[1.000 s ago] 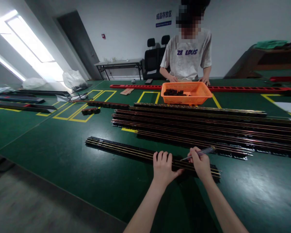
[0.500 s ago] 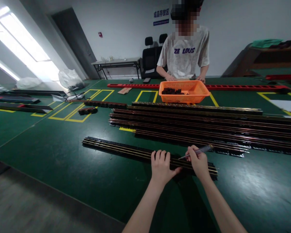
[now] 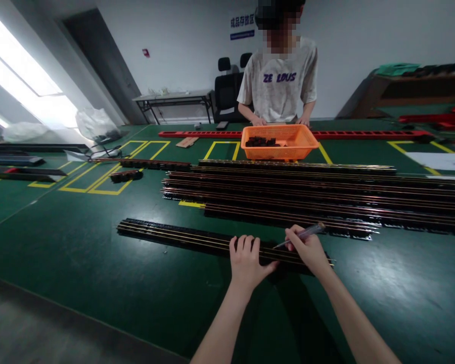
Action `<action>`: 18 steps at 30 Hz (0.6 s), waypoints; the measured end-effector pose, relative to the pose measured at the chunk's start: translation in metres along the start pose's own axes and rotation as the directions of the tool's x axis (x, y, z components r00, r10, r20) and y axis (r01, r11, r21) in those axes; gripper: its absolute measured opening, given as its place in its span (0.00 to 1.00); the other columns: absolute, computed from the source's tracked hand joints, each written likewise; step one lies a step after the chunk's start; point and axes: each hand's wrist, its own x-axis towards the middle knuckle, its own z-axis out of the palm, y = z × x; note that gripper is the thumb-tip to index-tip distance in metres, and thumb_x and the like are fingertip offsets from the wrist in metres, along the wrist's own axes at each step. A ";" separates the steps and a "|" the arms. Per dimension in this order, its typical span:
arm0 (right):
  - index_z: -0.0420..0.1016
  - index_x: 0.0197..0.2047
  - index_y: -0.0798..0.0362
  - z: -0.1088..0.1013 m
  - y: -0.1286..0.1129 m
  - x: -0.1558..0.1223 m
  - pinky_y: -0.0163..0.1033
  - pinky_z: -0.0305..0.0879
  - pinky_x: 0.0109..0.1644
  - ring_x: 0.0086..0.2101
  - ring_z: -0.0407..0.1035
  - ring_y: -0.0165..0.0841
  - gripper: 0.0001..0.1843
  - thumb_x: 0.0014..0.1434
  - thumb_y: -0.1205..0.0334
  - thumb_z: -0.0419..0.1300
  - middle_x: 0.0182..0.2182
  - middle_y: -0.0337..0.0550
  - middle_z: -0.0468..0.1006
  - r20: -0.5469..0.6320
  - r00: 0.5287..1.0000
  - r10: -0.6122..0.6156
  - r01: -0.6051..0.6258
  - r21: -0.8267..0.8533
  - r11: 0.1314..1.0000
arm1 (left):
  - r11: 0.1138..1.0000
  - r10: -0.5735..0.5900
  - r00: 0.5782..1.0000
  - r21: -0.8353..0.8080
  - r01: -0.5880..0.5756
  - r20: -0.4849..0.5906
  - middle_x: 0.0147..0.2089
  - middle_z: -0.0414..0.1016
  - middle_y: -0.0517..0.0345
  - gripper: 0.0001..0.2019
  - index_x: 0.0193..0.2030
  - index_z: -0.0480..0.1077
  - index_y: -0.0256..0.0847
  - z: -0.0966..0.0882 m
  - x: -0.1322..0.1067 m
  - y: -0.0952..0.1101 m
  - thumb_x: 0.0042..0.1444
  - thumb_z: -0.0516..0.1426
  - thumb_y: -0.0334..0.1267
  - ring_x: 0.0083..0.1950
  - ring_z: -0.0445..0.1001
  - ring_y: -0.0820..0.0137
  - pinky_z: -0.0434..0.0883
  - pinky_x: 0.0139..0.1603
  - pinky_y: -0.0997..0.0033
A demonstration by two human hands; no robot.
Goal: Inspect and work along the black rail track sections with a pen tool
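A long black strip with brass-coloured rods along it lies slantwise on the green table in front of me. My left hand grips it right of its middle, fingers over the top and thumb along the near side. In my right hand is a screwdriver with a clear handle, held like a pen. Its thin tip meets the strip's rods just right of my left fingers; what exactly it touches is too small to tell. The strip's right end passes partly behind my right hand.
Beyond the strip lie several similar rodded strips. An orange basket with dark parts stands behind them, before a co-worker. A long red rail crosses the far table. A short dark piece lies at left.
The view has turned slightly, so the scene sits further left. The screwdriver's tip stays on the strip, its handle tilted a little more steeply. The left hand keeps its hold.
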 end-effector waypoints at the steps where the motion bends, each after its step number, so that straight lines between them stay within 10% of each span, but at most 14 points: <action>1: 0.65 0.21 0.51 -0.003 -0.001 -0.001 0.35 0.58 0.24 0.17 0.62 0.30 0.22 0.50 0.41 0.57 0.13 0.36 0.67 0.030 1.000 0.001 -0.001 0.000 1.000 | 1.000 -0.002 1.000 -0.003 0.002 -0.003 0.42 0.75 0.49 0.24 0.41 0.71 0.40 -0.001 0.000 0.000 0.46 0.56 0.58 0.46 0.70 0.57 0.59 0.54 0.49; 18: 0.69 0.24 0.52 -0.017 0.004 0.000 0.37 0.60 0.31 0.23 0.67 0.33 0.18 0.53 0.46 0.57 0.18 0.38 0.73 0.145 0.989 0.015 -0.014 -0.009 1.000 | 0.999 -0.039 0.998 0.017 0.040 -0.048 0.42 0.75 0.52 0.20 0.39 0.71 0.41 0.002 -0.001 -0.006 0.46 0.56 0.53 0.47 0.70 0.58 0.58 0.56 0.49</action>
